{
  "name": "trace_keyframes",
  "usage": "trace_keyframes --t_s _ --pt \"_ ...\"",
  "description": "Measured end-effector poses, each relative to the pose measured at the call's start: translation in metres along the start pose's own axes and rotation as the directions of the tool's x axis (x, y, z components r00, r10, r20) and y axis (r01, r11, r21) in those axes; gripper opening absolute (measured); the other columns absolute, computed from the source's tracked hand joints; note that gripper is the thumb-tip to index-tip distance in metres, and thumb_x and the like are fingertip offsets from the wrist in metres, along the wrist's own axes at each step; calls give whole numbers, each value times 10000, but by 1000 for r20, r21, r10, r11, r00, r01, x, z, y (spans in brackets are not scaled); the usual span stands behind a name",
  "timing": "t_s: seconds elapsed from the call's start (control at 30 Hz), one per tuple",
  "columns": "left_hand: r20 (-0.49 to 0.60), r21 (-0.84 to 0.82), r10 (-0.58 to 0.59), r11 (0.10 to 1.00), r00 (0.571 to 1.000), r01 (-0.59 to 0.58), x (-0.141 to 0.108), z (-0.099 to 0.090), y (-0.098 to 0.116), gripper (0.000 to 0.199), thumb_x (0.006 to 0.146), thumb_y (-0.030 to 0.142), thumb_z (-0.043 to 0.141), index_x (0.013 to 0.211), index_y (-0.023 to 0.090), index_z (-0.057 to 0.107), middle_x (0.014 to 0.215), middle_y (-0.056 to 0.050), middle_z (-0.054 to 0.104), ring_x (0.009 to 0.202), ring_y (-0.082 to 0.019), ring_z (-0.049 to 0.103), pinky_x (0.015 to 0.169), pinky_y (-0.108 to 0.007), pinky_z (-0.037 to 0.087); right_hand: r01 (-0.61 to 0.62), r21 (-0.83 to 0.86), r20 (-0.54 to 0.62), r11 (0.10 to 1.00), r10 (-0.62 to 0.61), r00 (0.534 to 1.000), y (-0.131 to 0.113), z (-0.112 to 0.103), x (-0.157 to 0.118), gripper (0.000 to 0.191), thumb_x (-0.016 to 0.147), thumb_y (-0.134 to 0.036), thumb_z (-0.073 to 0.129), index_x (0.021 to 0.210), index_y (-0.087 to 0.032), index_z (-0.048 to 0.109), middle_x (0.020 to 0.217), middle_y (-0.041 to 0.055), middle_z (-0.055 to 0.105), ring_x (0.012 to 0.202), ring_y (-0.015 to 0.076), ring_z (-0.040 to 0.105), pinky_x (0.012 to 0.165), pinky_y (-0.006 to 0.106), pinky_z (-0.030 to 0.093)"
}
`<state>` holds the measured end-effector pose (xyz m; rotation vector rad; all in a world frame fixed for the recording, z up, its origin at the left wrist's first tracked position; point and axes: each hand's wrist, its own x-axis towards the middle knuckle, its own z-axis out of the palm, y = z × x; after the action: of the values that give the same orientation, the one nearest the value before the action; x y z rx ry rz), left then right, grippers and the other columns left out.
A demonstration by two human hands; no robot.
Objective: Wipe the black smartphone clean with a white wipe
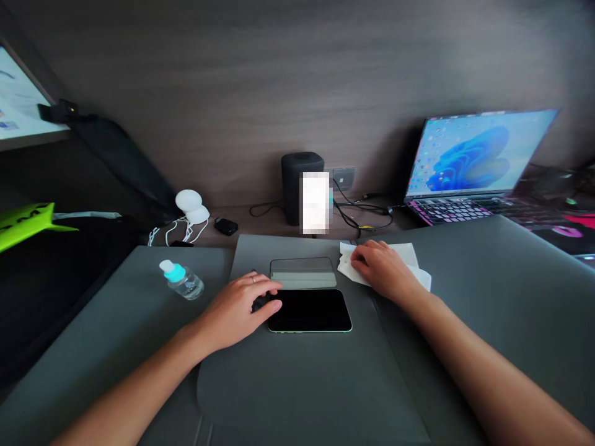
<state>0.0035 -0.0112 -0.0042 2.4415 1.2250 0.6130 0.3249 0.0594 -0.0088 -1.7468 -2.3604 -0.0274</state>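
Observation:
A smartphone (pixel 310 311) with a dark screen lies flat on the grey mat. My left hand (pixel 239 310) is at its left end, thumb and fingers apart, their tips over the phone's edge. Something small and black shows between that thumb and the fingers; I cannot make out what it is. Just beyond the phone rests a clear screen protector (pixel 303 273) with a black border. To the right, my right hand (pixel 383 269) has its fingers curled down on a white tissue-like sheet (pixel 406 253), part of which is hidden beneath the hand.
A clear spray bottle (pixel 186 284) with a white and teal top lies left of my left hand. Behind the mat stand a black cylindrical speaker (pixel 290 186), cables (pixel 346 217) and a white round device (pixel 190 204). An open laptop (pixel 469 161) is at the back right.

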Motion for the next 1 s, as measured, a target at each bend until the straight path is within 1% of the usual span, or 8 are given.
trace_keyframes --t_s 0.13,0.23,0.3,0.4,0.5,0.7,0.9,1.0 --pt "-2 7 -2 1000 1000 2 0 0 0 225 981 317 529 1175 260 627 1123 -34 680 1048 -219 626 907 -398 533 57 139 -51 989 -51 997 -9 -10 -6 201 904 -230 484 829 -175 662 869 98 632 831 246 560 780 377 437" --pt "-15 43 -17 999 1000 17 0 -2 0 279 972 355 546 1229 258 594 1180 -45 651 1099 -242 595 959 -436 508 233 401 -26 886 -244 969 -30 -18 -16 223 971 -271 447 881 -190 634 904 72 618 813 194 568 751 325 458" --pt "-20 58 -21 998 1000 22 -1 -3 1 317 966 368 555 1260 248 571 1211 -51 637 1133 -253 573 982 -448 494 379 525 32 762 -463 886 -47 -18 -22 223 998 -265 432 931 -190 631 934 67 606 849 176 574 767 307 467" --pt "0 50 -18 999 1000 18 -1 -3 3 348 966 389 557 1283 246 556 1246 -55 624 1165 -257 560 1000 -449 487 491 571 31 658 -614 788 -69 -13 -29 209 1000 -241 455 973 -173 651 966 83 607 911 189 573 818 328 475" --pt "17 38 -7 999 1000 6 -2 -2 3 355 971 404 549 1295 259 553 1265 -59 619 1176 -260 562 1026 -461 471 521 566 21 639 -643 766 -76 -9 -32 214 988 -226 490 1122 -181 650 1062 97 605 1003 207 568 895 359 474" --pt "34 36 25 999 999 -26 -4 1 4 332 977 383 556 1292 279 551 1240 -53 614 1169 -255 543 1005 -448 479 512 510 34 691 -611 791 -65 -14 -32 310 948 -301 580 1236 -198 632 1166 110 598 1083 243 549 949 425 467" --pt "53 3 77 997 996 -77 -2 0 10 299 976 202 501 1256 283 569 1185 -38 620 1126 -232 551 977 -427 486 544 428 122 722 -643 756 -64 -17 -38 809 759 -597 722 1414 -171 515 1318 155 501 1217 327 465 1037 493 412" --pt "51 -15 92 996 994 -92 -2 -1 11 348 965 135 448 1255 282 571 1191 -39 620 1135 -228 548 977 -426 484 582 358 124 730 -655 745 -68 -18 -44 870 748 -616 718 1451 -165 472 1321 175 481 1237 365 431 1039 543 393"
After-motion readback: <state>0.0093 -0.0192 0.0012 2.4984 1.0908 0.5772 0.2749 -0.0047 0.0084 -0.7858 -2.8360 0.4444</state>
